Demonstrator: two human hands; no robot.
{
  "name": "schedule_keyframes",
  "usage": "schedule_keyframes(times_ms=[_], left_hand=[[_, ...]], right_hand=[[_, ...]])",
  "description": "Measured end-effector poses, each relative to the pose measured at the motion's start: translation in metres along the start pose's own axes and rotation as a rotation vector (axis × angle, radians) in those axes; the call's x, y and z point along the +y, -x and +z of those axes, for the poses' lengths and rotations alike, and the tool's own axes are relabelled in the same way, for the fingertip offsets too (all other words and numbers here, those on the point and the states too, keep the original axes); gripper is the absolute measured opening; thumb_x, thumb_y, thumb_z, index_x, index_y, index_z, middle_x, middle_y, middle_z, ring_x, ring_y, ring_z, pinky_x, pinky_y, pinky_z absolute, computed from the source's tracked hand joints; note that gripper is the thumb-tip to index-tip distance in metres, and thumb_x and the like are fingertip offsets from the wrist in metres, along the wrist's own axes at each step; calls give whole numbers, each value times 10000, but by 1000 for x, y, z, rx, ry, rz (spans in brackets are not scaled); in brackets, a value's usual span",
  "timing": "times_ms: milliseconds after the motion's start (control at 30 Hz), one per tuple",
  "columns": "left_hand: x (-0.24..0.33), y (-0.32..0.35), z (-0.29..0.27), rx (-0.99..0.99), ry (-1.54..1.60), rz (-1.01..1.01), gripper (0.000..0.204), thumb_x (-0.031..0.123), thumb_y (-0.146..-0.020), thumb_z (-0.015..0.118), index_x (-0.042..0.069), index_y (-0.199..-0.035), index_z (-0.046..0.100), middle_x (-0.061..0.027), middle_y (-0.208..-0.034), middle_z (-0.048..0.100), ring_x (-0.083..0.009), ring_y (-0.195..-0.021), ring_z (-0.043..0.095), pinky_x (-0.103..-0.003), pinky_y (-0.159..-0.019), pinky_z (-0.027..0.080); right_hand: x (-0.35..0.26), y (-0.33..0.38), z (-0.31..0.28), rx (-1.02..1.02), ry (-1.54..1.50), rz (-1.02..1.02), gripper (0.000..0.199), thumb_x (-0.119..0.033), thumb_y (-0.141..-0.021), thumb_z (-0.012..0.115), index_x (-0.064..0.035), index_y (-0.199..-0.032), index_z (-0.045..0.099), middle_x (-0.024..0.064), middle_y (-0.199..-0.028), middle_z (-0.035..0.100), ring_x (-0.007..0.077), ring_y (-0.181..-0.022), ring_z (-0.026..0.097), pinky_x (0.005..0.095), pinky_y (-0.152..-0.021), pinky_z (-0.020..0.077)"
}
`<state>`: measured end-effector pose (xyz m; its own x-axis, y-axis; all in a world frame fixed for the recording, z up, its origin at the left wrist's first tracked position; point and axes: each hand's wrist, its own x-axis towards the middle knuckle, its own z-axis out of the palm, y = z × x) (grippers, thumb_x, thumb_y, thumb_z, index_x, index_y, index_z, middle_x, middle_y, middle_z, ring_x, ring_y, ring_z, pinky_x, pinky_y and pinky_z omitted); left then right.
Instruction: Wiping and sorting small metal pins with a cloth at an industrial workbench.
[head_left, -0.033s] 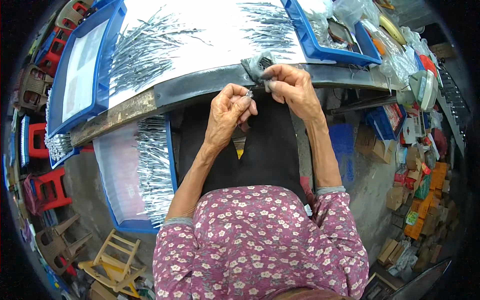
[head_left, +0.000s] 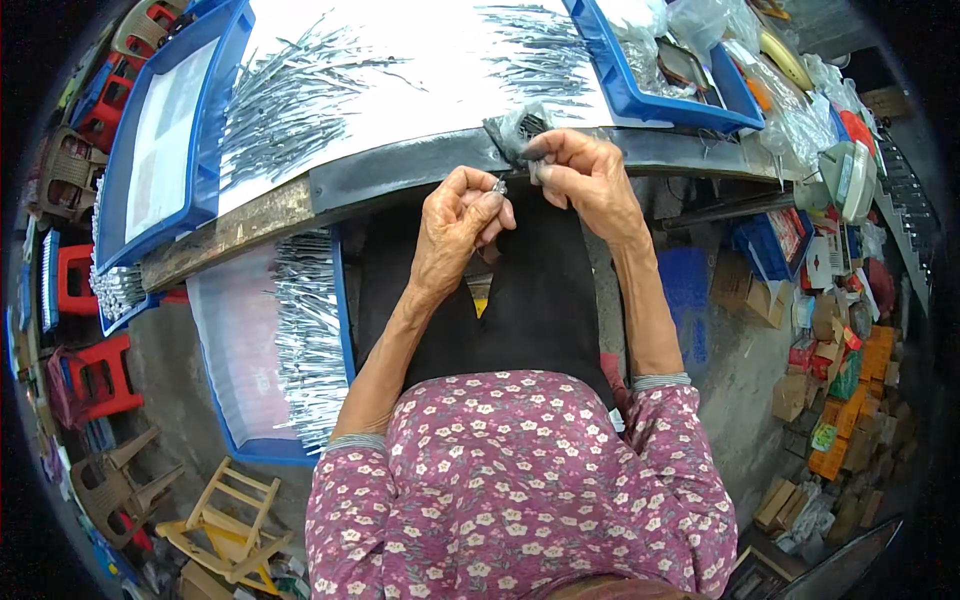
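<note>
Just in front of the table edge, my left hand (head_left: 455,225) pinches a small silvery metal piece (head_left: 499,187) between thumb and forefinger. To its right, my right hand (head_left: 590,180) has thumb and forefinger drawn together; whatever is between them is too small to make out. Those fingertips are beside a small clear plastic holder (head_left: 533,122) with dark bits in it, at the table's edge. Beyond the hands, thin grey metal strips (head_left: 300,90) lie in a loose pile on a white tabletop (head_left: 430,95). A second pile of strips (head_left: 540,60) is farther right.
A blue tray (head_left: 205,130) rests at the table's left, another blue tray (head_left: 660,105) with plastic bags at the right. Below the table on the left, a blue-rimmed bin (head_left: 235,400) holds more strips. Red stools (head_left: 100,380), a wooden chair (head_left: 225,530) and cardboard boxes (head_left: 745,290) surround me.
</note>
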<state>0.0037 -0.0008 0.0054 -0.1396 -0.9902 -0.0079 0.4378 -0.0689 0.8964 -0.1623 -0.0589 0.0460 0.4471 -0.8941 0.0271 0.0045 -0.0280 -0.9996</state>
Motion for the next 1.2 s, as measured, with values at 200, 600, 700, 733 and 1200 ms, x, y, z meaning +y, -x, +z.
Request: schedule_keyframes(times_ms=[200, 600, 700, 733, 1200], left_hand=[[0, 2, 0, 12, -18, 25, 75, 86, -871, 494, 15, -890, 478, -47, -693, 579, -22, -513, 399, -148, -450, 301], [-2, 3, -6, 47, 5, 54, 90, 48, -854, 502, 2, -907, 445, -73, -692, 581, -34, -508, 411, -157, -444, 326], [-2, 4, -7, 52, 34, 72, 98, 44, -853, 499, 8, -908, 427, -82, -691, 581, -37, -504, 410, -158, -441, 328], [-2, 4, -7, 53, 35, 73, 98, 44, -853, 499, 8, -908, 427, -82, -691, 581, -37, -504, 410, -158, -441, 328], [1, 7, -11, 19, 88, 20, 101, 52, -843, 496, 22, -888, 412, -83, -664, 561, -48, -491, 401, -173, -441, 310]], right_hand=[[3, 6, 11, 73, 105, -29, 146, -24, -797, 557, 35, -929, 577, 10, -655, 520, 36, -515, 434, 162, -441, 325], [22, 7, 25, 158, -85, -38, 117, -79, -820, 589, 10, -891, 616, -9, -647, 532, 34, -531, 430, 163, -472, 336], [24, 7, 27, 164, -111, -31, 117, -79, -823, 585, 12, -891, 615, -5, -661, 540, 40, -549, 445, 167, -492, 349], [25, 7, 27, 162, -137, -27, 117, -79, -826, 581, 13, -890, 614, -2, -668, 545, 44, -556, 453, 168, -499, 356], [26, 1, 42, 130, -291, 11, 128, -85, -850, 541, 31, -896, 567, 39, -684, 548, 78, -571, 489, 187, -521, 410]])
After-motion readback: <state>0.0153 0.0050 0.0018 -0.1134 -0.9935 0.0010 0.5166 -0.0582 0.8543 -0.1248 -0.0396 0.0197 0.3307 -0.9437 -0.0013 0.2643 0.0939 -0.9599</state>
